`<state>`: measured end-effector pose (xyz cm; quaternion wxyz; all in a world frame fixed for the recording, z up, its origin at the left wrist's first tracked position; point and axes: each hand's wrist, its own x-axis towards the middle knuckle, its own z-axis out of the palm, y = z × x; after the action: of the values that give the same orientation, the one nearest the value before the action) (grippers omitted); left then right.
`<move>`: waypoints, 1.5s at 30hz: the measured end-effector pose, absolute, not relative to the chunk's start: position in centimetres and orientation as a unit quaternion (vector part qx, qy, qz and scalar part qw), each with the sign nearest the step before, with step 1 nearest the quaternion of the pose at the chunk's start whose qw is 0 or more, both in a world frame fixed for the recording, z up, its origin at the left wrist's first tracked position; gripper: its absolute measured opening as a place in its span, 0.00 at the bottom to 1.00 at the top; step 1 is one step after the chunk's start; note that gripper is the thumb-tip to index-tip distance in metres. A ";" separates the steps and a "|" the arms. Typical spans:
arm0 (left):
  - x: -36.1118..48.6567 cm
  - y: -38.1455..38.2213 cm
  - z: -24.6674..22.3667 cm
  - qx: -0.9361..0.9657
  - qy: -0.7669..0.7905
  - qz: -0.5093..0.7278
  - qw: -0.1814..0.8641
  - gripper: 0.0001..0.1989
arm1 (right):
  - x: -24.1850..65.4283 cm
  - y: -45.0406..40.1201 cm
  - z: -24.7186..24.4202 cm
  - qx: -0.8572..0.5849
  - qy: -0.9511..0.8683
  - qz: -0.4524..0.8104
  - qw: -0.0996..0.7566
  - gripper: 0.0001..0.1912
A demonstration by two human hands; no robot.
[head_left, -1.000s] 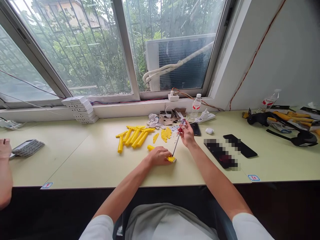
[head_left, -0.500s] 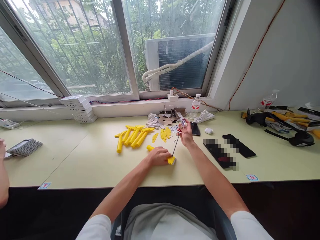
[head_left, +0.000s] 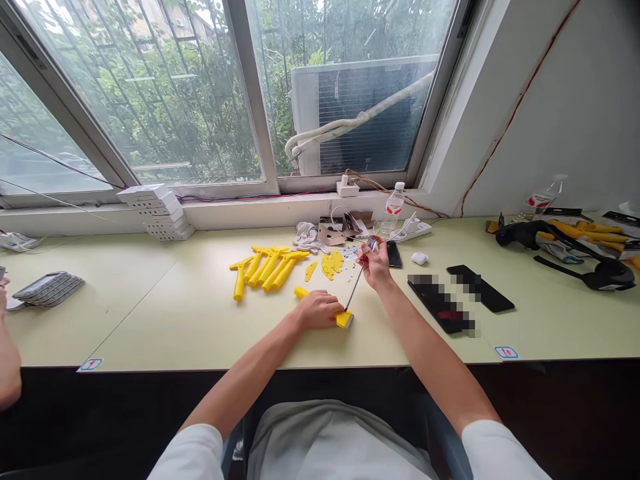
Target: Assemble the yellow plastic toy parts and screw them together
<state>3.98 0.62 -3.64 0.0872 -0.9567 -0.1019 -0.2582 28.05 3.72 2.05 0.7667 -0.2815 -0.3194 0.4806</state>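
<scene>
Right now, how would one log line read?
left hand: holds yellow tool | right hand: grips screwdriver | screwdriver tip: at tool's head | beyond: more yellow tools

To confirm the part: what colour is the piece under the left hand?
The piece under the left hand is yellow with one greyish edge; head view shows it.

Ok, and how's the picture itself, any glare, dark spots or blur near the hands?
Head view: daylight through the window washes out its top; pale streaks on the glass look like reflections. Head view: beneath the table it's nearly black. Head view: left hand, right hand and screwdriver look reasonably sharp; the screwdriver's tip is too small to judge.
</scene>
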 end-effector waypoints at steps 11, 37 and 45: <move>3.8 0.8 -3.8 -0.958 -0.110 -0.250 0.088 0.06 | 28.6 3.0 3.2 -0.241 -0.320 0.533 0.745 0.20; 3.8 -0.6 -2.1 -0.972 -0.142 -0.170 0.073 0.27 | 28.2 3.8 2.3 -0.323 -0.331 0.482 0.744 0.28; 4.2 -1.0 -1.5 -0.984 -0.107 -0.138 0.042 0.22 | 28.0 4.8 0.8 -0.410 -0.324 0.488 0.699 0.27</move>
<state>4.16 -0.97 -1.53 0.0421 -0.9838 -0.1068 -0.1377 27.99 4.79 0.81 0.6994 -0.4099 -0.3242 0.4876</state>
